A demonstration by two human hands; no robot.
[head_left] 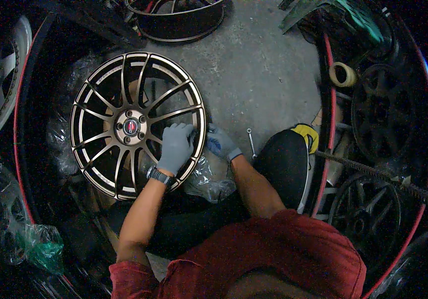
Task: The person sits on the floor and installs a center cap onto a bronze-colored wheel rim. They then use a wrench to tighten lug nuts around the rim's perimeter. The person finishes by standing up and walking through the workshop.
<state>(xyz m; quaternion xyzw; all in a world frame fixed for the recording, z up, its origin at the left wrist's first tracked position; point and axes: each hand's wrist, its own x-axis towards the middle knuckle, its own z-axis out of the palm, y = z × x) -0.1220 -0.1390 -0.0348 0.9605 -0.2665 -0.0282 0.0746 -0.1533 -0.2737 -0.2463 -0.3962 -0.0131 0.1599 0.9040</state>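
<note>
A bronze multi-spoke car wheel rim (pixel 129 105) lies face up at the left, with no tyre on it. My left hand (pixel 175 145), in a grey glove, reaches over its right-hand spokes. The fingers are bent and closed near the inner side of the outer lip; whatever they grip is hidden. Against the outside of that lip is my right hand (pixel 222 144), in a grey glove with blue marks. Its fingers curl in toward the rim, their tips partly covered by the edge. A combination wrench (pixel 252 142) rests on the floor right of my right hand.
Clear plastic wrap (pixel 209 179) is bunched beside the rim. Another dark wheel (pixel 181 22) lies at the far side. On the right are a tape roll (pixel 343 74), dark wheels (pixel 381 112) and a green plastic chair (pixel 358 22). My yellow-toed shoe (pixel 307 137) stands on the concrete floor (pixel 266 74).
</note>
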